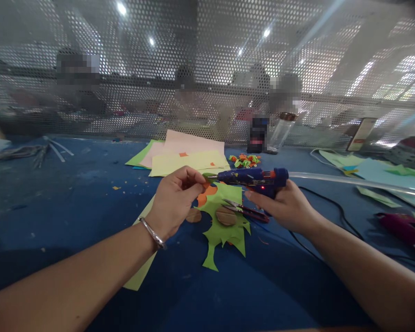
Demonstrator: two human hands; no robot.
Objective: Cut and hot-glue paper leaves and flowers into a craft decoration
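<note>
My right hand (290,207) is closed round the handle of a blue hot glue gun (242,176), whose nozzle points left. A long clear glue stick (349,180) runs out of its back end. My left hand (176,198) pinches a small green paper piece (206,177) right at the nozzle tip. Beneath the two hands lies a cut-up green sheet (224,235) with orange cut pieces (203,198) beside its upper edge. On that sheet are a brown cardboard disc (226,215) and thread snips (252,212). Another brown disc (193,215) sits below my left hand.
Coloured sheets (190,161) are stacked at the back, near a pile of orange and green paper pieces (245,160). A clear bottle (281,133) stands by the perforated metal screen (207,101). At right lie a magenta glue gun (401,228), black cords (342,212) and more paper (383,173).
</note>
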